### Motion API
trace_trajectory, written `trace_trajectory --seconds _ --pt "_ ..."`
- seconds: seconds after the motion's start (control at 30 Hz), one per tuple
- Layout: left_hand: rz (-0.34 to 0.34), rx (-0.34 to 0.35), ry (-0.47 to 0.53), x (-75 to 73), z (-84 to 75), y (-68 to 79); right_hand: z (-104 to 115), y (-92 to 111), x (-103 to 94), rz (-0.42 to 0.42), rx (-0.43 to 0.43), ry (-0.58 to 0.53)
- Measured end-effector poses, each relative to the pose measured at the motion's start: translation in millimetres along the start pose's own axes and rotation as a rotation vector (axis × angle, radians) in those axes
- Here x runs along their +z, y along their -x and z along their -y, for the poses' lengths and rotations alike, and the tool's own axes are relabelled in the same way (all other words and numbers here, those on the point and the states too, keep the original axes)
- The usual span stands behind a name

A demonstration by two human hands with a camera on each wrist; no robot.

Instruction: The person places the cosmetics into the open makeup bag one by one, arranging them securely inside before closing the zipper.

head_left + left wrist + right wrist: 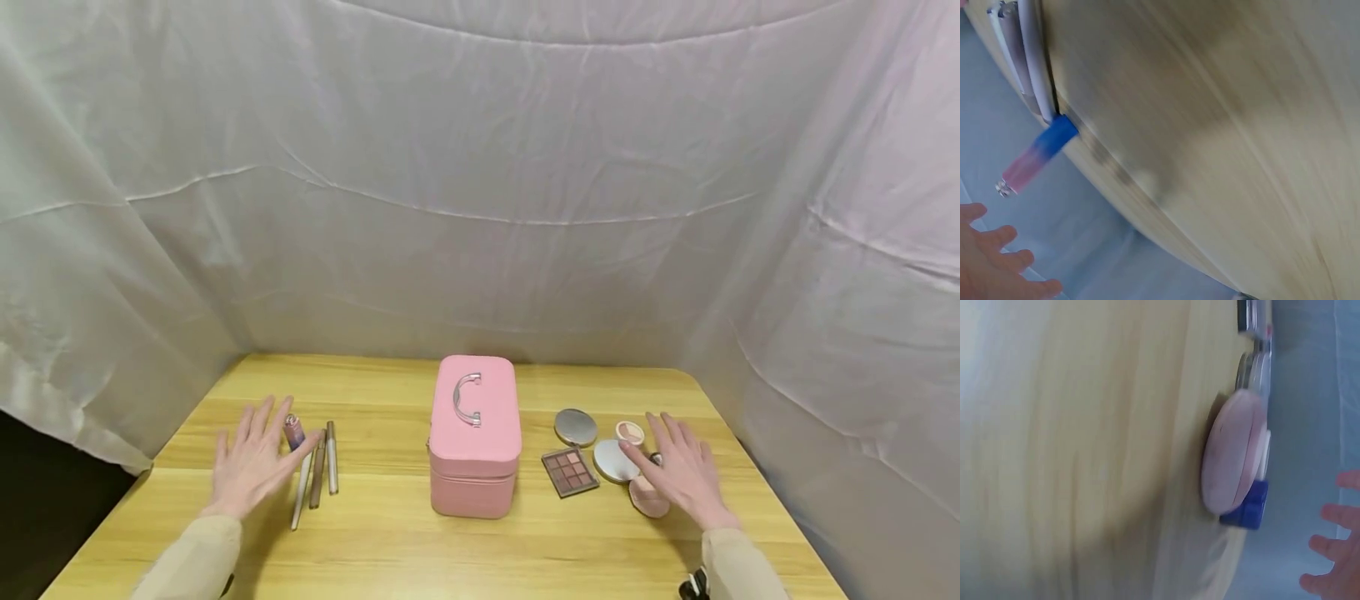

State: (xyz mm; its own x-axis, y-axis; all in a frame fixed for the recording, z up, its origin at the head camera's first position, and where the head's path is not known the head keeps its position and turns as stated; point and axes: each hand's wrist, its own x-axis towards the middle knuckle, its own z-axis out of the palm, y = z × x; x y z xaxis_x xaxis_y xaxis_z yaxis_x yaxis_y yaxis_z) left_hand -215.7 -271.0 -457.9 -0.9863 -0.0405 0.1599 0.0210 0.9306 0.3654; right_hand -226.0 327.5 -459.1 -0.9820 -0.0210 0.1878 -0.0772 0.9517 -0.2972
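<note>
Fingers spread, my left hand (253, 462) hovers over the left of the table beside a pink-and-blue tube with a silvery end (1038, 155). Close to its thumb lie a white slim stick (301, 493), a brown pencil-like stick (317, 475) and a silvery one (332, 458). On the right, my right hand (686, 471) is also spread, above a group of compacts. Partly under it sit a round pink puff or case (1232, 453) and a dark blue round item (1247, 506). A silver round compact (615, 461) is by its thumb. Neither hand holds anything.
A pink box-shaped case (475, 442) with a silver handle (467, 400) stands closed mid-table. Right of it are an eyeshadow palette (570, 472), another round silver compact (576, 427) and a small round palette (629, 432). Grey cloth (480, 267) hangs behind the wooden table (375, 550).
</note>
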Motion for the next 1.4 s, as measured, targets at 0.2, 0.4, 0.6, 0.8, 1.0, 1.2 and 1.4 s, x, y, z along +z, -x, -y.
trace_trajectory --seconds 0.2,0.4,0.6,0.8,1.0,1.2,1.4 --pt "0.034 -0.016 0.021 5.1 -12.6 -2.4 12.2 -3.4 4.8 0.009 -0.001 -0.036" --pt "0.039 -0.019 0.049 8.6 -26.0 -2.8 24.8 -2.9 8.2 0.013 0.002 -0.093" --pt "0.042 -0.008 0.083 12.6 -38.4 -3.1 40.0 -1.3 11.2 -0.006 -0.008 -0.151" --pt "0.056 -0.002 0.120 14.8 -51.4 -1.5 54.2 -2.4 15.1 -0.006 -0.009 -0.188" --pt "0.049 0.018 0.140 20.1 -62.2 0.8 68.2 -3.4 21.0 -0.029 -0.024 -0.173" --pt "0.043 0.067 0.204 29.4 -73.1 3.8 83.1 -2.3 28.1 -0.057 -0.027 -0.191" --pt "0.048 0.101 0.329 33.2 -88.3 7.3 99.2 -1.0 31.6 -0.126 -0.085 -0.227"
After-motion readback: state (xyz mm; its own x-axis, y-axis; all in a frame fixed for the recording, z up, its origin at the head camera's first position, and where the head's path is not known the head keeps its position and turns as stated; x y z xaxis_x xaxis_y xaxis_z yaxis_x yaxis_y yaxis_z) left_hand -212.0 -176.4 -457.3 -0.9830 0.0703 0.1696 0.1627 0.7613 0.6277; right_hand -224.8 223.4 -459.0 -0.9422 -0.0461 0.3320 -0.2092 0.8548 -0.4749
